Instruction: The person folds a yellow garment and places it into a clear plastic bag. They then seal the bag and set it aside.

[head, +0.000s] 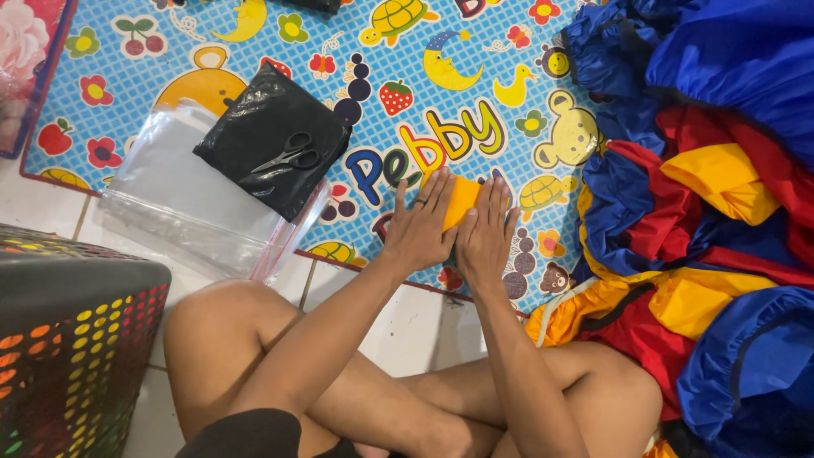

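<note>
— What are the hands on?

— A small folded yellow cloth (462,200), lying flat on the patterned play mat (475,51) just in front of the person's crossed legs. Only its upper middle part shows between the hands.

— How are the hands set?

— Both lie palm down on it, side by side and touching. The left hand (420,229) covers the cloth's left part, the right hand (485,237) its right part. The fingers (437,193) are stretched out flat and close together, pressing on the cloth rather than curled around it, so nothing is gripped. A ring sits on one finger of the left hand.

— What lies around?

— To the right, well within reach, a loose heap of blue, red and yellow fabric (695,212) spreads over the mat's edge and the tiled floor (415,331). To the left of the hands, a folded black plastic bag (271,140) rests on a stack of clear plastic bags (182,208), and a pair of black scissors (290,155) lies closed on top of the black bag. At the lower left stands a dark perforated basket (72,339) with coloured holes, beside the person's knee.
</note>
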